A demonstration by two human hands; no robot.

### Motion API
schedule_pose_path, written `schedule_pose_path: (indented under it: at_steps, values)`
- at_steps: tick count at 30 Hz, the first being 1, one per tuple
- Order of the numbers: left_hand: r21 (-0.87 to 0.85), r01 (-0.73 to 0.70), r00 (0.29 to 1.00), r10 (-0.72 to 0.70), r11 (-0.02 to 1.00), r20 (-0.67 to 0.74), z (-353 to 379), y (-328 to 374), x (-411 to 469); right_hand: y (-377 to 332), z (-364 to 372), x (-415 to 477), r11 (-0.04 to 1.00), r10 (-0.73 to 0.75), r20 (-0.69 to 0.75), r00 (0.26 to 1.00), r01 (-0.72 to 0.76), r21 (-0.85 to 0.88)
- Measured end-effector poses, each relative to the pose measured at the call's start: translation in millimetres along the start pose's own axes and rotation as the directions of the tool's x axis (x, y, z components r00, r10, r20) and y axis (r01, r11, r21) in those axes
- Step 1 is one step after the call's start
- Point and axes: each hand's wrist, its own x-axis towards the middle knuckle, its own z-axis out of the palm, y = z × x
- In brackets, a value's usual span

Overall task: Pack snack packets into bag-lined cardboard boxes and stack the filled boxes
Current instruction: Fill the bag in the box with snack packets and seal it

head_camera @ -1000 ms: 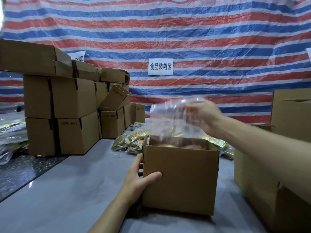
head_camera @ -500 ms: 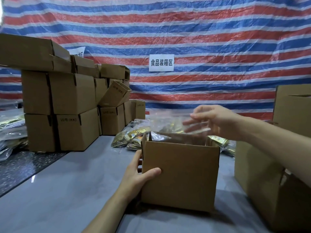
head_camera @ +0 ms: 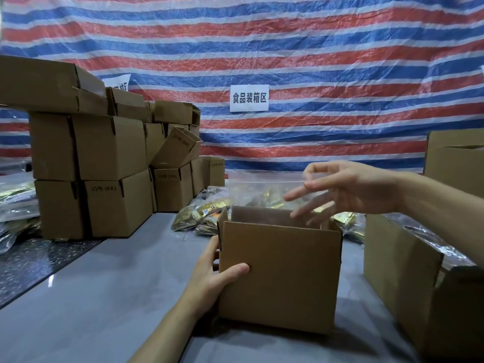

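Observation:
An open cardboard box [head_camera: 277,273] stands on the grey table [head_camera: 104,297] in front of me. A clear plastic bag [head_camera: 262,189] lines it and sticks up above the rim. My left hand [head_camera: 209,279] grips the box's left front corner, thumb across the front face. Above the box's far right corner, my right hand [head_camera: 348,189] pinches the bag's top edge between thumb and index finger, the other fingers spread out straight. Gold snack packets [head_camera: 201,216] lie in a heap behind the box.
Closed cardboard boxes [head_camera: 110,153] are stacked at the left, one tilted among them. A larger open box [head_camera: 408,279] sits close at the right, another box [head_camera: 455,161] behind it. Bagged packets [head_camera: 15,203] lie at far left. A striped tarp hangs behind.
My right hand came down from holding the bag high, pushing it into the box, and now holds its rim lower. The left hand has stayed on the box.

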Motion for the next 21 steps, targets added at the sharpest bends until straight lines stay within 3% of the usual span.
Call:
schedule_pose_path:
  at_steps: [3, 10, 13, 17, 21]
  values:
    - [-0.003, 0.000, 1.000, 0.000, 1.000, 0.009, 0, 0, 0, 3, -3, -1, 0.999, -0.004, -0.079, 0.997, 0.000, -0.049]
    - [-0.019, -0.001, 1.000, 0.001, 1.000, 0.009, 1, 2, 0, 1, 1, 2, 0.986, 0.147, -0.038, 0.988, -0.149, -0.079]
    - [-0.015, 0.002, 1.000, -0.002, 1.000, -0.002, 1, 1, 0, 0, 11, 11, 0.953, 0.217, -0.150, 0.965, -0.242, -0.182]
    - [-0.002, 0.012, 1.000, -0.013, 1.000, -0.018, 1, 1, 0, 9, 32, 27, 0.785, 0.072, -0.438, 0.896, -0.322, -0.530]
    - [0.006, 0.014, 1.000, -0.014, 1.000, -0.028, 2, 3, -1, 12, 56, 35, 0.537, -0.060, -0.484, 0.873, -0.380, -0.753]
